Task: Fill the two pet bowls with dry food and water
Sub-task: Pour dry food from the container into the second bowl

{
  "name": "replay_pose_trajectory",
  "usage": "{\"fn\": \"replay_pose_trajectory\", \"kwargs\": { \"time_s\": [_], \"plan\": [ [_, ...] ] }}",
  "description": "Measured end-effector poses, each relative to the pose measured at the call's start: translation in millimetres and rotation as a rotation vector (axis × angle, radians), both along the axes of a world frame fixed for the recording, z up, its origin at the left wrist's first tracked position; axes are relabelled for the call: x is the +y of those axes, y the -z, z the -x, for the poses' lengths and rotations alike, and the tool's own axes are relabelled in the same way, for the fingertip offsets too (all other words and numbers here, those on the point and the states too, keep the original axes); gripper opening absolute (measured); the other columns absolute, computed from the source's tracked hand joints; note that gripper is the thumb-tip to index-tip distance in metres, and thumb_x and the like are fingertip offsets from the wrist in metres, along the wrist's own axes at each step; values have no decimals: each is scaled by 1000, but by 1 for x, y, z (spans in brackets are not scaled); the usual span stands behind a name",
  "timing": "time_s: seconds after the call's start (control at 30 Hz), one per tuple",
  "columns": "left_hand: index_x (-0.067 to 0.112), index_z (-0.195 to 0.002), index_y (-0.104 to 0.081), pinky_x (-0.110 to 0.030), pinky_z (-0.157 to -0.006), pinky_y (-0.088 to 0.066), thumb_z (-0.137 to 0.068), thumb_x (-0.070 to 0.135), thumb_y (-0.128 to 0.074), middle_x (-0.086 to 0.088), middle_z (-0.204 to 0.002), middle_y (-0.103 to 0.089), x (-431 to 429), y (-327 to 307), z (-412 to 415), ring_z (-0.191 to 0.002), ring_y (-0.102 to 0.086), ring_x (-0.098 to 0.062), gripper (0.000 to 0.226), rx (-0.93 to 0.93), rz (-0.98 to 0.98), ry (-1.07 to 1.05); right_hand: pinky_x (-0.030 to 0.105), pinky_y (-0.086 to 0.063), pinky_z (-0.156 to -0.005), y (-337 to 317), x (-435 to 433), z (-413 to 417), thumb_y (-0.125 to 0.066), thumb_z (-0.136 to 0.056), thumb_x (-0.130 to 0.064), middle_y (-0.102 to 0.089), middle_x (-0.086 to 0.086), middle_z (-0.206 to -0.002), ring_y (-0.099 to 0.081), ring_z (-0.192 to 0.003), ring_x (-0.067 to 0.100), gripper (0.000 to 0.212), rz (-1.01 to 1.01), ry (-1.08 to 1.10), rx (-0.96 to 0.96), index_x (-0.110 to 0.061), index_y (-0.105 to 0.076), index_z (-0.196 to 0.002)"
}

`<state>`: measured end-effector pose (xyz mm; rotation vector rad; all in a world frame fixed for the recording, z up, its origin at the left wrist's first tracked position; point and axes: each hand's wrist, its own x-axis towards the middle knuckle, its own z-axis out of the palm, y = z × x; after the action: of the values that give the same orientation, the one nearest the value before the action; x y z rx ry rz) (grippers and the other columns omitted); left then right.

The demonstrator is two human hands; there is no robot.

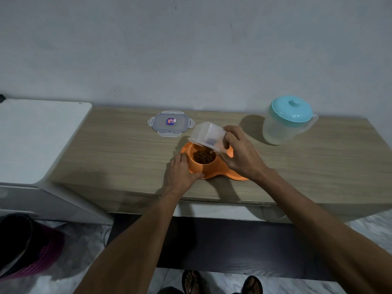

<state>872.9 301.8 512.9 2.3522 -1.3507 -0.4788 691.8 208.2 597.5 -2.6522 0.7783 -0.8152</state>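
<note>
- Plain grey wall [191, 49] fills the upper half.
- Light wooden tabletop [101, 158] spans the middle.
- White cabinet top [36, 136] at middle left.
- Pale marbled floor [84, 240] along the bottom.

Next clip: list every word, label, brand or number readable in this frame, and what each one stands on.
Sticker on the lid: a blue, red and white label, its print too small and blurred to read.
Pitcher, clear container, orange double bowl: no text visible.
Nothing in this frame can be quoted.
</note>
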Motion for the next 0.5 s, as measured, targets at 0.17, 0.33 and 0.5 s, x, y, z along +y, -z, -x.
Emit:
{"fn": "replay_pose_trajectory", "kwargs": {
  "time_s": [0.17,0.33,0.5],
  "plan": [
    [16,-145,-35,-42,-109,-38,-63,61,-78,-8,-146,-42,-1,-2,1,-133,-39,-28,103,29,4,-3,22,-38,-76,-3,1,-1,-76,-79,-12,-50,17,-134,-53,-114,31,33,74,-50,91,-10,-44,-89],
    [13,-144,-36,-41,-109,-37,-63,62,-78,-7,-145,-43,1,-3,2,-132,-40,-28,103,3,11,3,24,-42,-83,-4,-7,-4,-78,-76,-12,-52,15,-129,-53,-116,30,33,17,-30,24,-7,-47,-89],
    [12,-143,-37,-40,-113,-33,-63,63,-77,-8,-148,-41,1,-1,3,-137,-37,-27,103,-27,26,7,24,-49,-75,-10,-31,-20,-76,-79,-19,-54,-2,-96,-53,-93,15,29,-404,328,-370,-14,-50,-92]
  ]
}}
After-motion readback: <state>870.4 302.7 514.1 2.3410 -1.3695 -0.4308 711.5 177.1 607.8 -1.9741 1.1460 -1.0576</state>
